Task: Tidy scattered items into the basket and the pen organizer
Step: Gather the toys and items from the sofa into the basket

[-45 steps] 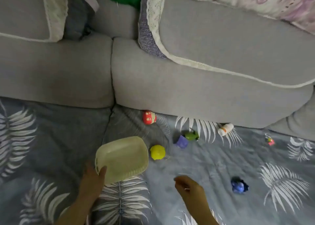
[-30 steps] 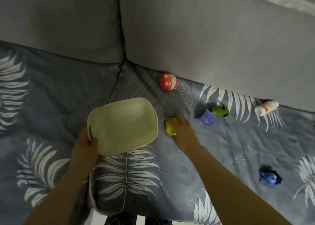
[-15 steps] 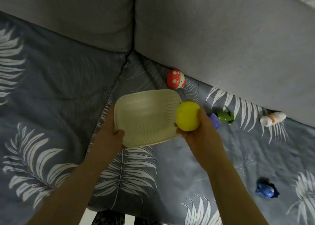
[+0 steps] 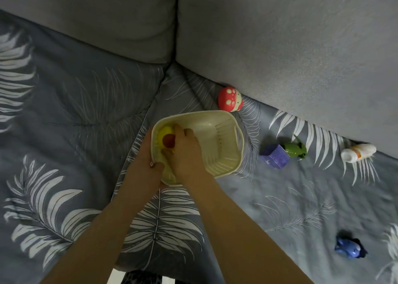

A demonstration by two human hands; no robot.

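Here, basket (image 4: 217, 133): cream plastic, perforated walls, centre of the frame on the leaf-print blanket (image 4: 64, 111).
Left hand (image 4: 146, 156): grasps the basket's left rim, thumb hooked over the edge, fingers under the wall.
Right hand (image 4: 185, 150): inside the basket at its left end, fingers curled over the yellow ball (image 4: 162, 132), which sits against the left inner wall.
Mushroom toy (image 4: 229, 99): red with pale spots, just above the basket, near the grey sofa cushion (image 4: 301, 46).
Purple cube (image 4: 275, 155): right of the basket, touching the green frog toy (image 4: 295, 148).
White bottle (image 4: 358, 152): far right, at the cushion's foot.
Blue toy (image 4: 349, 248): lower right, well apart from the rest.
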